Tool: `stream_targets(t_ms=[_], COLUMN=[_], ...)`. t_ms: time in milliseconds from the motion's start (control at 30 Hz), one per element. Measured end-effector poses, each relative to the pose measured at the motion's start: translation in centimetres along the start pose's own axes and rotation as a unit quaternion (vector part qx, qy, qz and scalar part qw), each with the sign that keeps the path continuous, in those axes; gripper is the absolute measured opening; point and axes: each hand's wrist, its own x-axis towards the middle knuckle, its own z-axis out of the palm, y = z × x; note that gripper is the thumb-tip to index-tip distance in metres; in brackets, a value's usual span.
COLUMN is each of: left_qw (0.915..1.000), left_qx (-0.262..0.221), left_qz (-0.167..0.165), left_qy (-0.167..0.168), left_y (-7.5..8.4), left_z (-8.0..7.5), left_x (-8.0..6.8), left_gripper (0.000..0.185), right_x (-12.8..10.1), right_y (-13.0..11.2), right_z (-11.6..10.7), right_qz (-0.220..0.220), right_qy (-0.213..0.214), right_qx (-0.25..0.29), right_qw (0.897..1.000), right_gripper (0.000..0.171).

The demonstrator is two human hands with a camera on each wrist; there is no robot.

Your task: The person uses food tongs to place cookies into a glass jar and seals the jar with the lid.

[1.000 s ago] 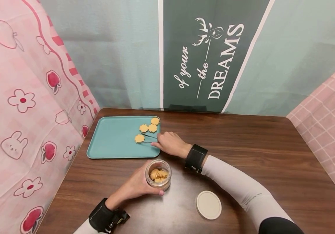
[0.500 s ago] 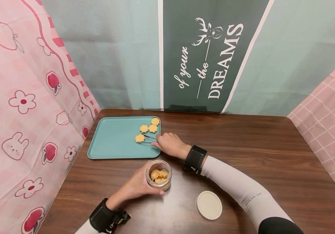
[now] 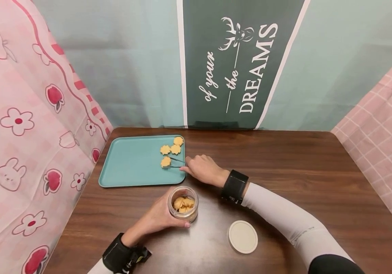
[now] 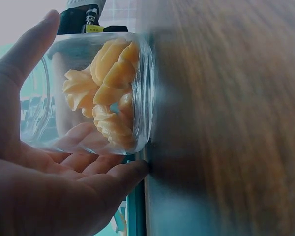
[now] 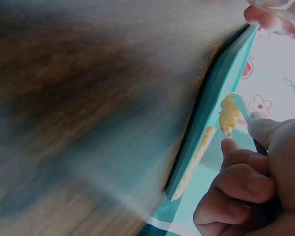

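Note:
My left hand (image 3: 163, 214) grips a clear glass jar (image 4: 54, 54) round its side, thumb and fingers spread about it. Several yellow flower-shaped cookies (image 3: 183, 204) lie inside the open jar. My right hand (image 3: 204, 169) holds a pair of tongs (image 3: 178, 166) over the right end of a teal tray (image 3: 127, 163). At the tongs' tips is one cookie (image 3: 165, 162), between the two arms; in the right wrist view this cookie (image 5: 228, 115) looks tilted on edge. Several more cookies (image 3: 175, 149) lie at the tray's far right corner. The tongs' dark handle is mostly hidden by my fingers.
A round cream lid (image 3: 243, 236) lies on the brown wooden table (image 3: 284, 163), right of the jar. A green and teal cloth (image 3: 230, 76) hangs behind the table; pink patterned cloths (image 3: 42, 152) hang at the sides.
The cookie at the tongs has shifted slightly right relative to the tray and looks more tilted, as my right hand draws back a little. The left hand and jar stay put; the head view shifts slightly.

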Motion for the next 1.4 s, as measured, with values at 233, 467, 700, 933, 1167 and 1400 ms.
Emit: stream_targets(t_ms=[233, 467, 700, 933, 1167, 1400], left_qw=[0.9999, 0.9999, 0.9999, 0.9998, 0.9998, 0.9999], left_qx=[0.013, 0.015, 0.015, 0.016, 0.017, 0.010], left_qz=[-0.001, -0.007, 0.001, 0.009, 0.009, 0.009], left_qy=[0.001, 0.005, 0.005, 0.005, 0.005, 0.003], left_y=[0.0, 0.0, 0.0, -0.2, -0.3, -0.3], left_z=[-0.1, 0.0, 0.0, 0.0, 0.0, -0.1], left_x=[0.0, 0.0, 0.0, 0.1, 0.0, 0.0], left_gripper=[0.096, 0.097, 0.096, 0.097, 0.096, 0.094], right_x=[-1.2, -2.4, -3.5, -4.7, -6.0, -7.3], right_y=[-0.1, -0.2, -0.3, -0.2, -0.5, -1.1], right_z=[-1.3, -2.4, -3.2, -3.9, -4.8, -5.9], right_qz=[0.006, 0.000, -0.005, -0.007, -0.010, -0.010], right_qy=[0.011, 0.026, 0.035, 0.046, 0.060, 0.062], right_qx=[-0.005, -0.005, -0.010, -0.013, -0.015, -0.001], right_qw=[1.000, 1.000, 0.999, 0.999, 0.998, 0.998], right_gripper=[0.037, 0.036, 0.037, 0.036, 0.036, 0.035])
